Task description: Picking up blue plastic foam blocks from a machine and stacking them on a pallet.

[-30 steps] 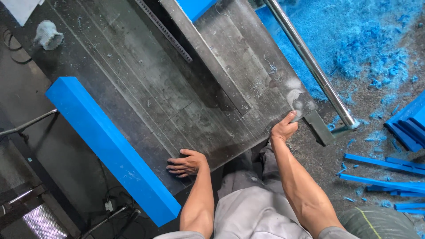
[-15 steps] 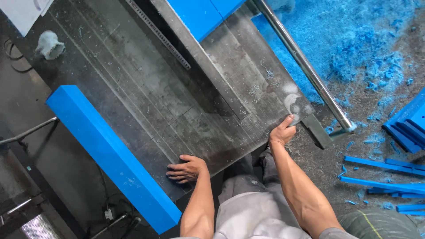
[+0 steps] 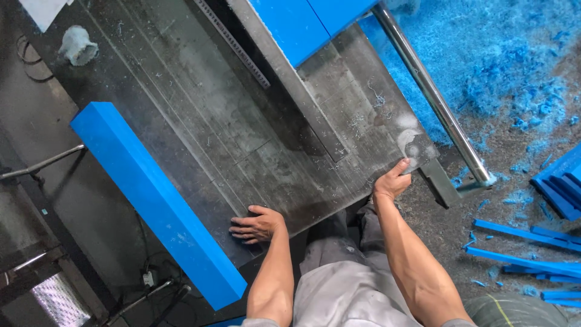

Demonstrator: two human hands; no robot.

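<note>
My left hand [image 3: 257, 224] rests flat, fingers apart, on the near edge of a dark grey metal machine table [image 3: 200, 127]. My right hand [image 3: 392, 181] grips the same table at its near right corner, thumb up on the top. A long blue foam block [image 3: 154, 200] lies along the table's left edge, just left of my left hand. More blue foam blocks [image 3: 308, 21] sit on the table at the far side, against a metal fence bar [image 3: 284, 75].
A shiny steel tube rail [image 3: 433, 97] runs along the table's right side. Blue shavings [image 3: 502, 66] cover the floor to the right, with several blue strips [image 3: 526, 260] lying there. A crumpled grey cloth [image 3: 77, 45] lies at the far left of the table.
The table and blocks have slid toward me and rightward in view. Both hands keep their places on the table's near edge.
</note>
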